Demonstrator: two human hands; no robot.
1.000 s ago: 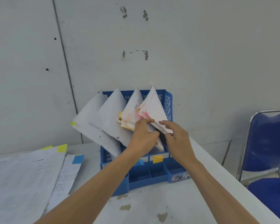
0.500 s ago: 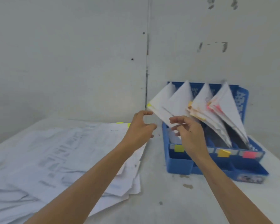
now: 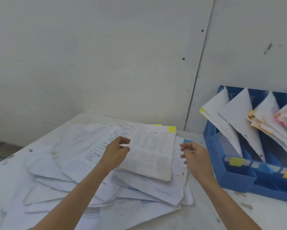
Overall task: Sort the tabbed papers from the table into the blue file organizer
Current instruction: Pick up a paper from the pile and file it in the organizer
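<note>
A loose pile of white printed papers point(image 3: 93, 185) covers the left and middle of the table. On top lies a sheet with a yellow tab point(image 3: 172, 128) at its far right corner; a blue tab point(image 3: 187, 140) shows on a sheet beneath. My left hand point(image 3: 116, 153) hovers over the top sheet's left part, fingers loosely curled, holding nothing. My right hand point(image 3: 195, 156) hangs just right of that sheet's edge, fingers relaxed and empty. The blue file organizer point(image 3: 235, 176) stands at the right, its slots holding filed papers point(image 3: 238, 117) with yellow, orange and pink tabs.
A grey wall point(image 3: 106, 55) rises right behind the table point(image 3: 263, 213). The organizer's front carries colored labels, yellow point(image 3: 236, 161) and blue. Bare tabletop shows in front of the organizer and at the far left.
The view has swung left from the organizer to the paper pile. Both hands left the filed papers in the organizer and moved left and down over the top sheet, empty.
</note>
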